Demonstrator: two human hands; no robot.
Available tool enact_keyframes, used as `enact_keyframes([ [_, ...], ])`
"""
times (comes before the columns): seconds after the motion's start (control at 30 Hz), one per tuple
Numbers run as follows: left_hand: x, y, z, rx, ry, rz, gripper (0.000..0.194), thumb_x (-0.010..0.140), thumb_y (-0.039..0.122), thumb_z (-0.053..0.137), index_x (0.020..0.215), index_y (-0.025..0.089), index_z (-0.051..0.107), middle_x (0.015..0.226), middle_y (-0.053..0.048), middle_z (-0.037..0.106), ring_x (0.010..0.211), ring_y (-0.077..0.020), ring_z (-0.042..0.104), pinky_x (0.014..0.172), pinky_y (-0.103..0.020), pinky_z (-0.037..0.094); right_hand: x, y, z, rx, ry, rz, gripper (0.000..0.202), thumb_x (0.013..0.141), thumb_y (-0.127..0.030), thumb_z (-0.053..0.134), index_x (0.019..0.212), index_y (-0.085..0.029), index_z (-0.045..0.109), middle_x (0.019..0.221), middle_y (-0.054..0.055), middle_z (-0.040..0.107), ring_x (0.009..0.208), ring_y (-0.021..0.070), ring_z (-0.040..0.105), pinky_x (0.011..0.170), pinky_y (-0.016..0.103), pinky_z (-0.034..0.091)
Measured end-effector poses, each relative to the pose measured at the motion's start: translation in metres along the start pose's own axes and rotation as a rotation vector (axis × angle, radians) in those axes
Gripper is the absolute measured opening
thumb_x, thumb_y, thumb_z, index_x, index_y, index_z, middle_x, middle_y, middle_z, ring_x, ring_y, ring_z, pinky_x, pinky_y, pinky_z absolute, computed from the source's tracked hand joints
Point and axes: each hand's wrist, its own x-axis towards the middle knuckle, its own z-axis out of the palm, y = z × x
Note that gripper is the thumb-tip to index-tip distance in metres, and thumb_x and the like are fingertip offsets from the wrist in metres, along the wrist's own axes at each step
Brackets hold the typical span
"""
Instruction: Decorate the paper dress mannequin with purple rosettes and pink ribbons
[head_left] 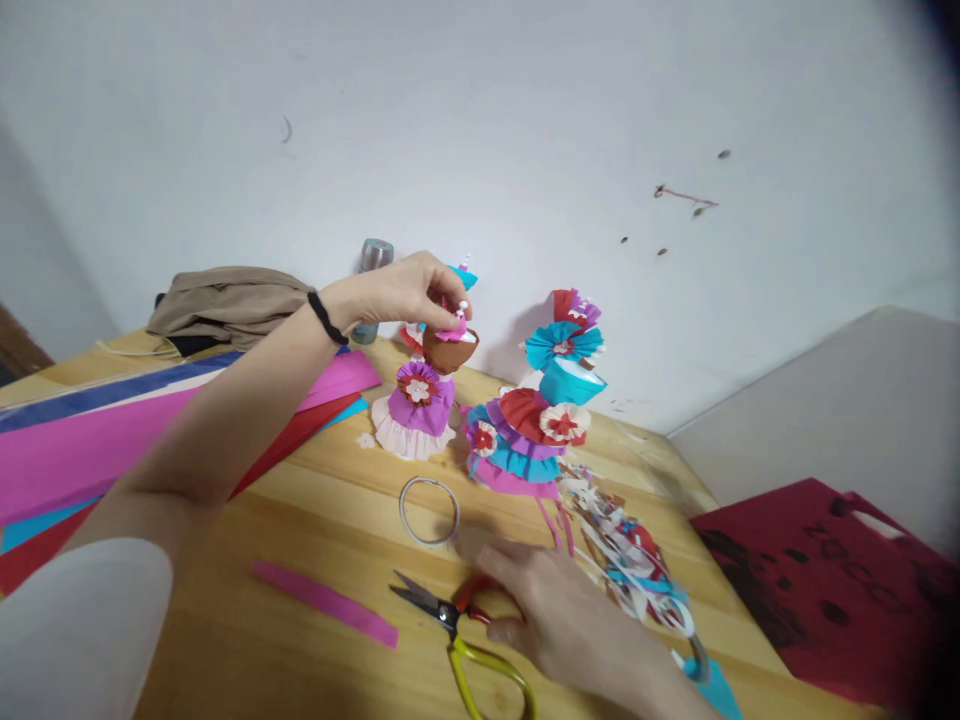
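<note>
My left hand (420, 290) pinches a small pink paper piece (452, 330) with a white bead top, at the brown paper cup (450, 352) above a purple and pale pink paper dress (416, 415). Blurred by motion, my right hand (547, 610) is over the red handle of the scissors (448, 612), whose blades are parted and whose other handle is yellow-green. Whether its fingers grip the handle is unclear. A white ring (429, 511) and a pink paper strip (326, 602) lie on the wooden table (300, 530).
A taller ruffled paper figure (525, 430) stands right of centre, with paper scraps (630, 550) beside it. Coloured paper sheets (112, 435), a brown cloth (232, 305) and a grey container (375, 256) are at the left and back. A red bag (825, 580) lies at the right.
</note>
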Motion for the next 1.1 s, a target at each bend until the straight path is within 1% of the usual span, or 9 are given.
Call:
enact_keyframes([
  [0.07, 0.001, -0.003, 0.000, 0.004, 0.003, 0.007, 0.018, 0.068, 0.020, 0.073, 0.082, 0.008, 0.074, 0.065, -0.004, 0.065, 0.063, -0.0117, 0.056, 0.062, -0.025, 0.041, -0.011, 0.006, 0.017, 0.036, -0.031, 0.015, 0.076, 0.071, -0.012, 0.056, 0.140, -0.043, 0.050, 0.139, 0.002, 0.060, 0.118, 0.0271, 0.063, 0.093, 0.034, 0.052],
  [0.23, 0.003, -0.003, 0.002, 0.021, 0.006, 0.018, 0.019, 0.068, 0.021, 0.073, 0.082, 0.008, 0.074, 0.064, -0.004, 0.064, 0.064, -0.0117, 0.056, 0.063, -0.024, 0.042, -0.024, 0.005, 0.028, 0.054, -0.096, 0.051, 0.072, 0.077, -0.006, 0.045, 0.146, -0.027, 0.045, 0.151, 0.009, 0.046, 0.132, 0.0228, 0.052, 0.109, 0.035, 0.044],
  [0.3, 0.003, -0.001, 0.002, 0.030, 0.010, 0.004, 0.021, 0.068, 0.022, 0.073, 0.083, 0.007, 0.074, 0.066, -0.005, 0.065, 0.064, -0.0120, 0.056, 0.063, -0.025, 0.043, -0.024, 0.001, 0.027, 0.030, -0.119, 0.096, 0.076, 0.073, -0.007, 0.049, 0.147, -0.023, 0.045, 0.152, 0.011, 0.045, 0.135, 0.0244, 0.049, 0.111, 0.037, 0.041],
  [0.47, 0.001, 0.001, 0.003, 0.042, 0.014, 0.001, 0.020, 0.069, 0.022, 0.073, 0.083, 0.008, 0.074, 0.065, -0.004, 0.064, 0.062, -0.0110, 0.054, 0.062, -0.025, 0.042, -0.023, -0.001, 0.037, 0.026, -0.170, 0.126, 0.085, 0.061, -0.010, 0.055, 0.145, -0.019, 0.048, 0.146, 0.013, 0.051, 0.137, 0.0290, 0.045, 0.113, 0.041, 0.038],
  [0.63, 0.001, 0.002, 0.004, 0.025, 0.014, 0.003, 0.019, 0.068, 0.020, 0.074, 0.083, 0.008, 0.074, 0.066, -0.004, 0.064, 0.061, -0.0108, 0.054, 0.062, -0.025, 0.041, -0.030, 0.002, 0.046, 0.050, -0.084, 0.138, 0.069, 0.066, -0.008, 0.053, 0.132, -0.026, 0.059, 0.126, 0.009, 0.066, 0.111, 0.0263, 0.064, 0.096, 0.035, 0.051],
  [0.77, 0.001, 0.005, 0.003, -0.022, -0.036, -0.011, 0.021, 0.069, 0.021, 0.073, 0.085, 0.008, 0.074, 0.068, -0.005, 0.065, 0.063, -0.0116, 0.055, 0.061, -0.025, 0.040, -0.038, 0.015, 0.017, 0.063, 0.021, 0.103, 0.060, 0.073, -0.009, 0.051, 0.128, -0.031, 0.060, 0.111, 0.005, 0.071, 0.095, 0.0228, 0.069, 0.084, 0.033, 0.056],
  [0.93, -0.001, 0.006, 0.001, -0.021, -0.058, 0.003, 0.023, 0.069, 0.020, 0.073, 0.087, 0.008, 0.075, 0.069, -0.005, 0.065, 0.064, -0.0122, 0.056, 0.061, -0.025, 0.040, -0.033, 0.033, -0.053, 0.053, 0.443, -0.120, 0.049, 0.088, -0.023, 0.053, 0.136, -0.033, 0.056, 0.127, 0.009, 0.067, 0.112, 0.0281, 0.066, 0.089, 0.042, 0.057],
  [1.03, -0.001, 0.004, -0.001, -0.021, -0.072, 0.020, 0.022, 0.069, 0.020, 0.072, 0.087, 0.009, 0.075, 0.066, -0.003, 0.064, 0.062, -0.0112, 0.055, 0.060, -0.024, 0.038, -0.020, 0.034, -0.095, 0.080, 0.575, -0.151, 0.045, 0.090, -0.029, 0.058, 0.135, -0.035, 0.058, 0.128, 0.008, 0.067, 0.108, 0.0269, 0.067, 0.082, 0.039, 0.060],
  [1.1, -0.001, 0.004, -0.001, -0.018, -0.075, 0.023, 0.022, 0.069, 0.021, 0.073, 0.087, 0.009, 0.075, 0.065, -0.003, 0.064, 0.062, -0.0109, 0.054, 0.059, -0.024, 0.038, -0.009, 0.031, -0.118, 0.127, 0.579, -0.136, 0.044, 0.087, -0.031, 0.063, 0.131, -0.033, 0.062, 0.121, 0.008, 0.070, 0.101, 0.0247, 0.070, 0.074, 0.034, 0.061],
])
